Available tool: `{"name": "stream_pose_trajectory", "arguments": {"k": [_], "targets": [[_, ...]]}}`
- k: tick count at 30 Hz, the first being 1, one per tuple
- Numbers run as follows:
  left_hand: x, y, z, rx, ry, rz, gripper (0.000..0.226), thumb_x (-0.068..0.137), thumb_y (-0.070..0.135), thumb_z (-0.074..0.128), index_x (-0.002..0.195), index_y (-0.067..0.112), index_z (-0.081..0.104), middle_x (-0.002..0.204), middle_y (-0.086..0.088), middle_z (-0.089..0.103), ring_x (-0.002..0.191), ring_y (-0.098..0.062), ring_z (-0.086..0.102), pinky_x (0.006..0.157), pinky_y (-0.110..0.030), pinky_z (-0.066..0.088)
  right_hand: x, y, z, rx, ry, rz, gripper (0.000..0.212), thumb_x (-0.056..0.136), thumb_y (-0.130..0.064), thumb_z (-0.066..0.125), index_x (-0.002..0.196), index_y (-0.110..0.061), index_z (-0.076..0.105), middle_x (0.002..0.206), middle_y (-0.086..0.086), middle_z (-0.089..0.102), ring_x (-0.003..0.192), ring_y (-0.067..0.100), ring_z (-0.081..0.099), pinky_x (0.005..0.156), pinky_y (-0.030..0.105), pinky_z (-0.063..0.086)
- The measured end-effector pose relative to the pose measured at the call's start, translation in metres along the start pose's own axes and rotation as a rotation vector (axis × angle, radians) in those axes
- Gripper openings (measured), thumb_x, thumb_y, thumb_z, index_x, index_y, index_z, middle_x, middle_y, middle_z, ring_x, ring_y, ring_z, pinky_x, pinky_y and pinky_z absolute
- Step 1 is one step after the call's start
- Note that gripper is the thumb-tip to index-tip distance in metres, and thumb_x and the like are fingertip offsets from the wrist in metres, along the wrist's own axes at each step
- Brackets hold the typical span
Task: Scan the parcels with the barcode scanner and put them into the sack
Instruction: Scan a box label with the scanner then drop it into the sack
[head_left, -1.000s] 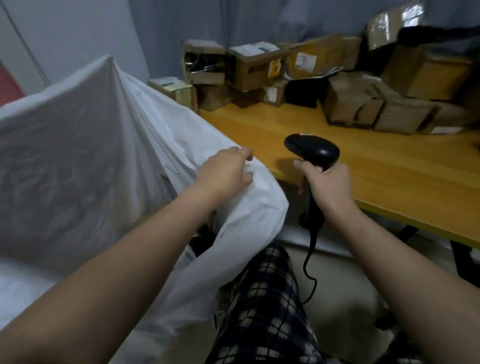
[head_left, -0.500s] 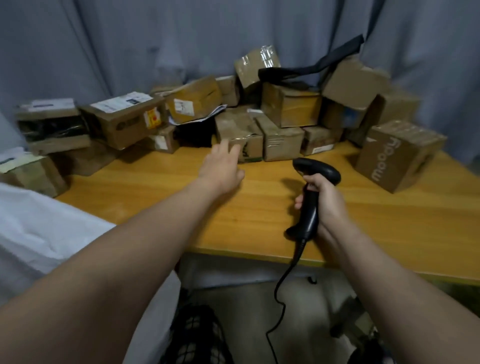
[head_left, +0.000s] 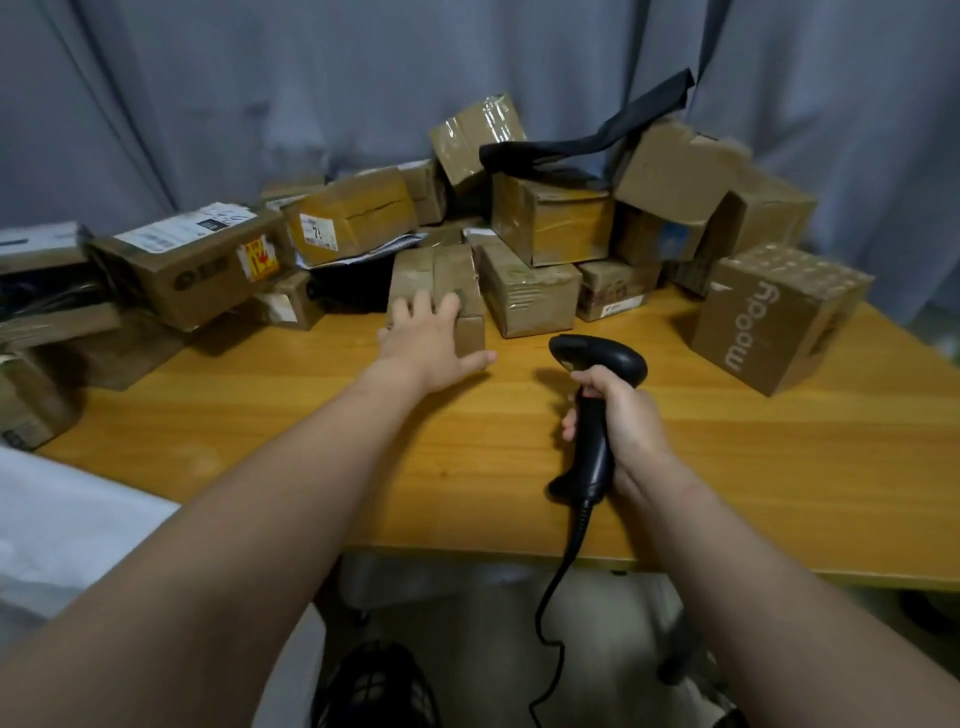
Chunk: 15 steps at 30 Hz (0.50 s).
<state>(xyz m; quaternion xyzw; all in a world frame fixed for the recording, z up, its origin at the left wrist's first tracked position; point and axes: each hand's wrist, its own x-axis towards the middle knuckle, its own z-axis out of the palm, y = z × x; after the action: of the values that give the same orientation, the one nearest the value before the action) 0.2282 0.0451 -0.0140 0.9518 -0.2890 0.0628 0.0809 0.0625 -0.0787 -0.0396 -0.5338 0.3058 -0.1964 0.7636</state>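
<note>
Cardboard parcel (head_left: 441, 270) sits out front on the table (head_left: 311, 441), left hand (head_left: 428, 340) spread flat on it, no real grip; right hand (head_left: 621, 421) clutches the scanner (head_left: 602, 358). Yanking could topple neighbouring boxes (head_left: 524, 296).

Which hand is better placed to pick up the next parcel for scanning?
Left. The left hand lies open on the nearest small parcel, while the right hand grips the barcode scanner, so it is likely not free to lift.
</note>
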Motion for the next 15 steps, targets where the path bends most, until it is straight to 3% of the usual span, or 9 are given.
{"name": "stream_pose_trajectory", "arguments": {"k": [4,7,10,15], "targets": [[-0.048,-0.005,0.001,-0.029,0.144,-0.071,0.073,0.079,0.079,0.042,0.125,0.022,0.040,0.130,-0.008,0.034,0.123,-0.032,0.031,0.098,-0.051,0.036,-0.006,-0.002,-0.002,-0.012,-0.022,-0.002,0.022,0.086,-0.024,0.064,0.095,-0.004,0.062,0.061,0.010,0.057,0.045,0.018,0.054,0.047,0.024,0.049],[-0.080,-0.007,0.004,-0.024,0.278,-0.126,0.059,0.079,0.072,0.050,0.110,0.021,0.044,0.121,-0.006,0.039,0.115,-0.028,0.035,0.092,-0.045,0.034,-0.013,-0.002,-0.006,0.008,-0.045,-0.011,0.023,0.086,-0.023,0.065,0.098,-0.003,0.061,0.063,0.010,0.057,0.046,0.017,0.055,0.045,0.022,0.049],[-0.106,-0.010,0.001,-0.109,0.303,-0.101,0.053,0.076,0.067,0.057,0.102,0.023,0.041,0.116,-0.003,0.039,0.112,-0.025,0.035,0.089,-0.042,0.033,-0.022,-0.001,-0.011,0.015,-0.061,-0.001,0.024,0.086,-0.024,0.065,0.097,-0.003,0.062,0.063,0.008,0.059,0.047,0.017,0.056,0.045,0.021,0.050],[-0.139,-0.025,-0.012,-0.314,0.265,-0.003,0.049,0.077,0.059,0.063,0.111,0.028,0.048,0.114,0.003,0.037,0.111,-0.015,0.030,0.089,-0.034,0.029,-0.039,0.004,-0.019,-0.001,-0.117,0.014,0.025,0.087,-0.027,0.065,0.095,-0.004,0.062,0.064,0.007,0.060,0.050,0.016,0.057,0.049,0.024,0.051]]}}
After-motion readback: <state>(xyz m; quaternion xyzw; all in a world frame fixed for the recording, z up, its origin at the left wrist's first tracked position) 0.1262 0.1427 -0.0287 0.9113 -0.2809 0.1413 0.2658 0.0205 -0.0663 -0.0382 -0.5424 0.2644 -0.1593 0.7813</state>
